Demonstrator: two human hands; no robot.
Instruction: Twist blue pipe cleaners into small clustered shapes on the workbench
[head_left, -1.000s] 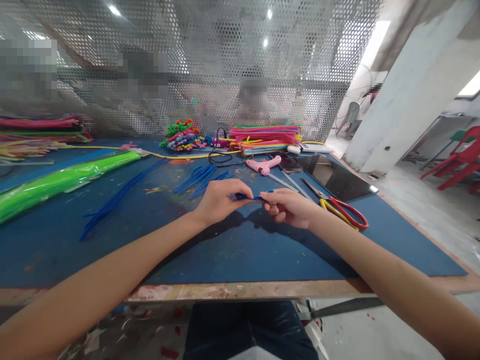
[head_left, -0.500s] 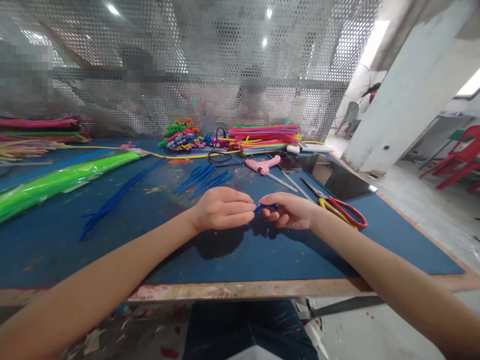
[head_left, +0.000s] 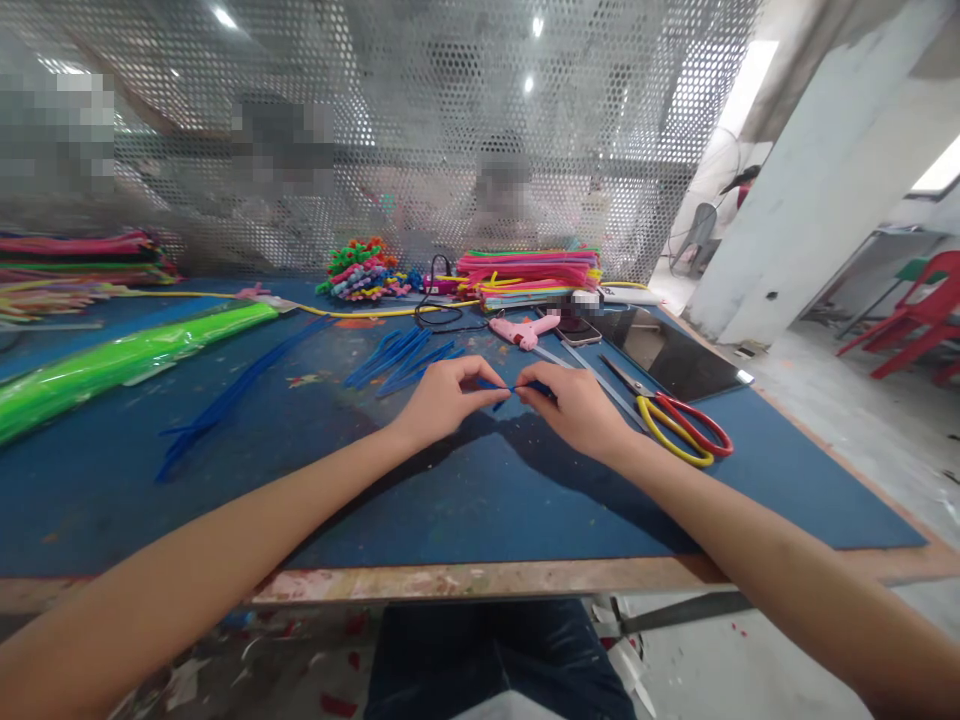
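Observation:
A short blue pipe cleaner (head_left: 501,390) is pinched between my two hands above the blue table mat. My left hand (head_left: 448,398) closes thumb and forefinger on one part of it. Fingertip to fingertip with it, my right hand (head_left: 574,405) grips the other part, some of which its fingers hide. Behind my left hand lies a small group of bent blue pipe cleaners (head_left: 401,355). Long straight blue pipe cleaners (head_left: 232,400) rest farther left. Scissors (head_left: 679,425) with one red and one yellow handle lie right of my right hand.
A pink glue gun (head_left: 525,330), a phone (head_left: 579,328) and a dark glass tablet (head_left: 675,355) lie beyond my hands. Bundled pipe cleaners (head_left: 529,275) stand at the back against a perforated metal screen (head_left: 405,130). A bright green packet (head_left: 142,350) lies left.
Both hands have turned and risen slightly, their fingertips now pinching the blue pipe cleaner from either side. My left hand's fingers were flatter before. Objects on the table have stayed put.

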